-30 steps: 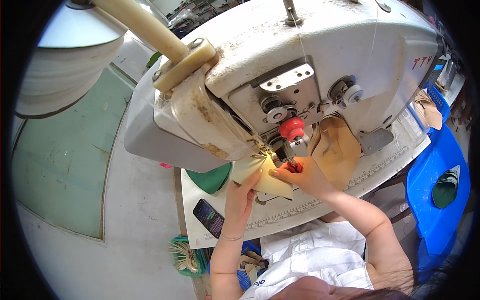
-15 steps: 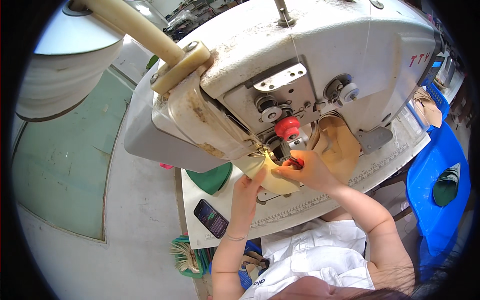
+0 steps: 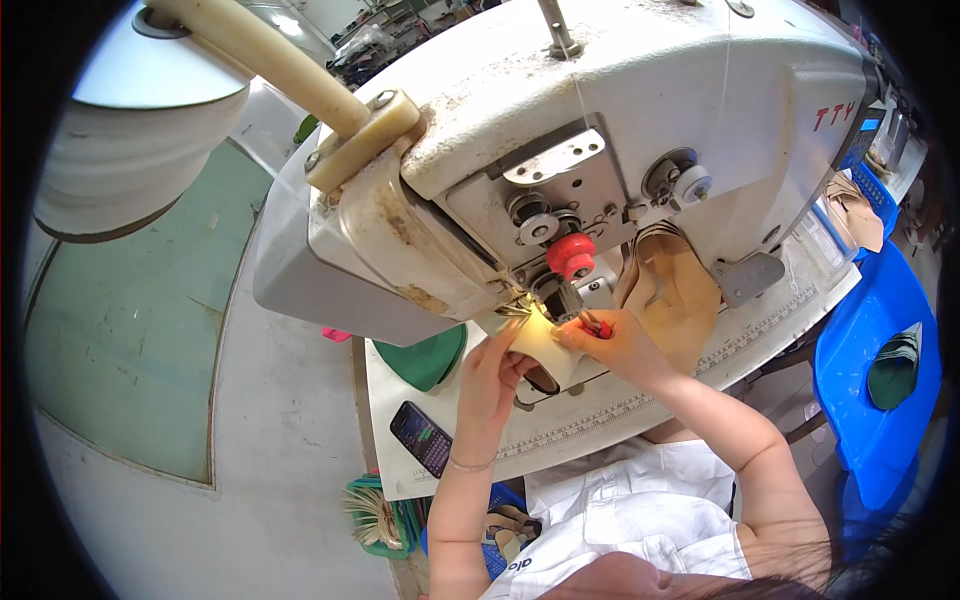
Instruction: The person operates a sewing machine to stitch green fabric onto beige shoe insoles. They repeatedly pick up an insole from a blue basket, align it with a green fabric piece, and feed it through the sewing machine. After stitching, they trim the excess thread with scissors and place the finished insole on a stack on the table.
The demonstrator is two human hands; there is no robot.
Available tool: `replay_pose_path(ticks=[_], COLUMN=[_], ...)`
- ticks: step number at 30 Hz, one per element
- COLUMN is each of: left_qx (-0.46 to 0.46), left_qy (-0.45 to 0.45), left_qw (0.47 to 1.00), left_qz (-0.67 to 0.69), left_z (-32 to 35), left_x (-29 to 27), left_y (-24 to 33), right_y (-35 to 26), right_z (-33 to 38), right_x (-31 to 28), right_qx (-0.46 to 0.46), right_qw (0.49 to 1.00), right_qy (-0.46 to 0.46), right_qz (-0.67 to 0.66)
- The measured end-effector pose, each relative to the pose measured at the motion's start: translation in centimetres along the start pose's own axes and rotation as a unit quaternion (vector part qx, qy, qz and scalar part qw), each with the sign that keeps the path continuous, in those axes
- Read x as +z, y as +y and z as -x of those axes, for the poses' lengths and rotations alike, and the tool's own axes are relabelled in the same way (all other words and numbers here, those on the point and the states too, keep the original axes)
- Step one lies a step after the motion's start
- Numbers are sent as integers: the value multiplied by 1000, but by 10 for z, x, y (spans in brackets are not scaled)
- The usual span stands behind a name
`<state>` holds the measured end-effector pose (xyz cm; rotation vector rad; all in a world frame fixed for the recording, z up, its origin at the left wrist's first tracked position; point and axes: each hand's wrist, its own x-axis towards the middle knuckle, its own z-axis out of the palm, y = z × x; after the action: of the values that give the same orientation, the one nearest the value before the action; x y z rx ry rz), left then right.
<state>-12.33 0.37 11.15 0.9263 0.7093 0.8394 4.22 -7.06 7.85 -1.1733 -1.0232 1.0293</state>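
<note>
A pale cream piece of sheet material (image 3: 545, 343), like leather, lies under the lit needle area of a white sewing machine (image 3: 430, 165), its near part bent upward. My left hand (image 3: 490, 378) pinches its left edge, fingertips close to the presser foot. On the right side, my right hand (image 3: 632, 350) grips the piece between thumb and fingers. A small red-handled tool (image 3: 602, 328), perhaps thread snips, is tucked in that same hand; most of it is hidden. Just above the hands is a red knob (image 3: 571, 257) on the machine.
Tan cut pieces (image 3: 680, 295) are stacked right of the needle. A green piece (image 3: 425, 358) and a phone (image 3: 421, 438) lie to the left on the white table (image 3: 540, 455). A blue plastic bin (image 3: 850, 350) stands at right. A big thread cone (image 3: 140, 150) hangs upper left.
The cream piece, flat before, is now curled up at its near edge. My left hand has shifted its grip along the left edge; my right hand has moved slightly right.
</note>
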Motion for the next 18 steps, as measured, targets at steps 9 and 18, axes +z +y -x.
replay_pose_path(ticks=[9,18], left_qx=[147,158], left_qy=[58,80], left_qw=[940,944], left_qz=[-303,-277], left_z=[14,14], left_x=[0,11], left_y=[-18,-20], right_y=[-13,-10], right_z=[4,1], right_x=[3,-12], right_qx=[-29,-13], right_qw=[993,999], right_qy=[-2,-42], right_qz=[111,21])
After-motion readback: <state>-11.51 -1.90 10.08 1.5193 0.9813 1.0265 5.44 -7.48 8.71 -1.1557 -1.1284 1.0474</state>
